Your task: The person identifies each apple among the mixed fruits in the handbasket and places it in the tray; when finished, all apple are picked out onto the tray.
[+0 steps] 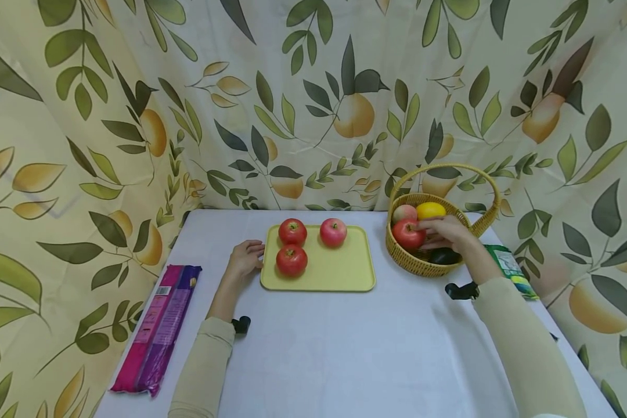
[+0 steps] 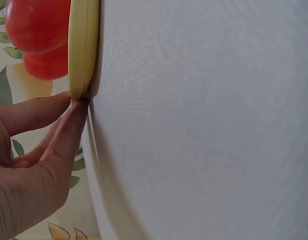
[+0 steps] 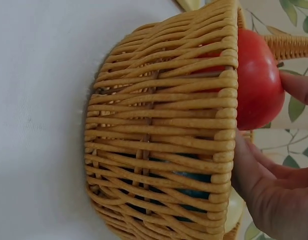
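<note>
In the head view my left hand point(image 1: 245, 258) is at the left edge of a yellow tray point(image 1: 339, 273); up close its fingertips pinch the tray's rim point(image 2: 84, 55). Two red fruits point(image 1: 291, 261) lie on the tray's left half, one behind the other, and a pinkish apple point(image 1: 333, 233) lies toward the back right. My right hand point(image 1: 446, 231) reaches into a wicker basket point(image 1: 423, 268) and holds a round red fruit point(image 3: 259, 80), which shows above the rim. A peach-like fruit point(image 1: 404, 213), a yellow lemon point(image 1: 431, 210) and a dark eggplant-like item point(image 1: 444, 256) are also in the basket.
A pink and purple packet point(image 1: 157, 331) lies along the table's left side. Beside the basket, a green packet point(image 1: 512, 270) is partly behind the right forearm. The basket's tall handle point(image 1: 446, 167) arches over the fruit. Patterned curtain point(image 1: 313, 116) surrounds the white tabletop point(image 1: 345, 348).
</note>
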Demonstrator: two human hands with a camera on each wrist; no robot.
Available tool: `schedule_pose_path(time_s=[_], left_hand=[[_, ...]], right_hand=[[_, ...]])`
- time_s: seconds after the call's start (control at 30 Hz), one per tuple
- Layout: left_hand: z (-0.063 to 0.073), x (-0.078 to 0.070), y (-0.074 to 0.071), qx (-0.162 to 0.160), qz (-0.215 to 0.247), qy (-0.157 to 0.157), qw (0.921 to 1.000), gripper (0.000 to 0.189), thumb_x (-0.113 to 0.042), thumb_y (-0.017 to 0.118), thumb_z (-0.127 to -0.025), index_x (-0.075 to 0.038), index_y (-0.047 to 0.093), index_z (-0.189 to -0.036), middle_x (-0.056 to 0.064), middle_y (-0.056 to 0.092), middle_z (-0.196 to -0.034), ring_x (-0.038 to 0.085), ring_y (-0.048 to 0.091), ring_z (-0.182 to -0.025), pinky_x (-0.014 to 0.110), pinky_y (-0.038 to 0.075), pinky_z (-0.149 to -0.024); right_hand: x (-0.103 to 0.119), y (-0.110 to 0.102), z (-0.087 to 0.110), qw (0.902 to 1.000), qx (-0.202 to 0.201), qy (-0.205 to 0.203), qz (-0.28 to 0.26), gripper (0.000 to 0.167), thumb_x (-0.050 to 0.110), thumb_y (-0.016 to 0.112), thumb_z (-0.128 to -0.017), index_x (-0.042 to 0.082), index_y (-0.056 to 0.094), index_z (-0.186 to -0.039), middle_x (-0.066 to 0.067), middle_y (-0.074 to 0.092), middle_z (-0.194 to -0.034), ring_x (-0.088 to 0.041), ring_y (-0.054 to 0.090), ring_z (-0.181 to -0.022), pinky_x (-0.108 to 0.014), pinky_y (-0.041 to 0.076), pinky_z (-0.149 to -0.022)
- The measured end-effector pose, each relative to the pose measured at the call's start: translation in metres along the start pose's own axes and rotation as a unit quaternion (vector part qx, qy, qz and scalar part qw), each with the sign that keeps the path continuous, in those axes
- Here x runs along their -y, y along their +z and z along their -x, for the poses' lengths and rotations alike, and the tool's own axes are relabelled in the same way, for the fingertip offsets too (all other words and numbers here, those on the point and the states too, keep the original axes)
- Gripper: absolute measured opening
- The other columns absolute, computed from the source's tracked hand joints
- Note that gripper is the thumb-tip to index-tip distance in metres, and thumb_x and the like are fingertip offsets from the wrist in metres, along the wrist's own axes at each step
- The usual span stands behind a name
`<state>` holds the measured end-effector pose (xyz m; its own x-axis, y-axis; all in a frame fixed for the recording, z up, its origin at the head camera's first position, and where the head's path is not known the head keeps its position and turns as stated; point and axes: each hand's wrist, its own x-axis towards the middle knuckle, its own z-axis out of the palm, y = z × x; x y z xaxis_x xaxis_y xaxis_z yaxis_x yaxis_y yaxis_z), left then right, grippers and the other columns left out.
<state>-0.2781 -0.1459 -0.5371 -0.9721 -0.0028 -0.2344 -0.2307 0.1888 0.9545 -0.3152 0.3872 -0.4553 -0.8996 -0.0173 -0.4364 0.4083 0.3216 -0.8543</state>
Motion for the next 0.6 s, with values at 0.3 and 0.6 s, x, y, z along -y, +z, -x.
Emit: schedule_pose_path(time_s=[0.3, 0.6], left_hand=[[-0.001, 0.002, -0.001, -0.002, 0.006, 0.0, 1.0, 0.072, 0.026, 0.055, -0.076, 0.009, 0.049, -0.146, 0.026, 0.059, -0.144, 0.035, 0.056, -0.137, 0.044, 0.05, -0.11], [-0.001, 0.003, -0.002, 0.0, 0.003, 0.0, 1.0, 0.075, 0.027, 0.055, -0.074, 0.009, 0.048, -0.146, 0.027, 0.059, -0.144, 0.037, 0.057, -0.136, 0.044, 0.049, -0.112]], right_hand=[[0.001, -0.005, 0.006, 0.9994, 0.005, -0.009, -0.034, 0.081, 0.031, 0.075, -0.098, -0.004, 0.03, -0.155, -0.027, 0.044, -0.147, -0.03, 0.07, -0.108, -0.052, 0.054, -0.101], [0.011, -0.008, 0.018, 0.9972, 0.016, -0.013, -0.072, 0.074, 0.029, 0.072, -0.1, 0.001, 0.032, -0.155, -0.023, 0.032, -0.155, -0.026, 0.068, -0.103, -0.048, 0.055, -0.1]])
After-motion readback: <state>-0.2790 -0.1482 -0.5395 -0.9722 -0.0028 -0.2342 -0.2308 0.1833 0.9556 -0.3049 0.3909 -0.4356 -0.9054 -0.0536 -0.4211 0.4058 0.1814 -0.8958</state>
